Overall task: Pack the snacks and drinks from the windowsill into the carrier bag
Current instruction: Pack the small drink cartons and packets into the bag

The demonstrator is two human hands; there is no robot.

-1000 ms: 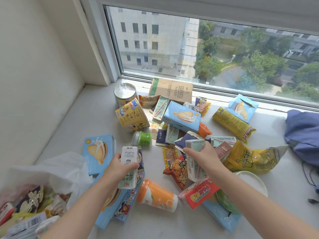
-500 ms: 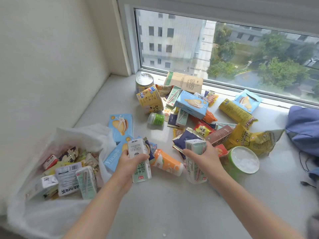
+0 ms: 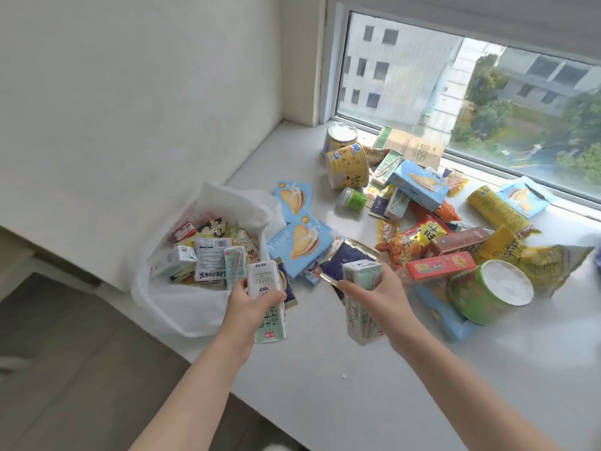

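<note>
My left hand (image 3: 248, 304) grips a white-and-green drink carton (image 3: 267, 299), held upright just right of the white carrier bag (image 3: 182, 307). My right hand (image 3: 382, 296) grips a second pale green drink carton (image 3: 361, 301) over the sill, a hand's width further right. The bag sits open at the sill's left edge with several cartons and snack packets inside. A heap of snacks spreads across the white windowsill (image 3: 357, 385): blue biscuit boxes (image 3: 300, 244), a yellow tub (image 3: 346, 166), a green tub (image 3: 487, 292), a red box (image 3: 439, 265) and yellow bags (image 3: 533, 255).
The window (image 3: 471, 92) runs along the back of the sill, with a brown paper bag (image 3: 411, 148) leaning near it. A white wall (image 3: 130, 109) stands to the left. The sill's front edge drops to a dark floor (image 3: 81, 369) at lower left.
Both hands, each still holding its carton, have come left and nearer the carrier bag. The view has swung left, so the bag now shows more fully.
</note>
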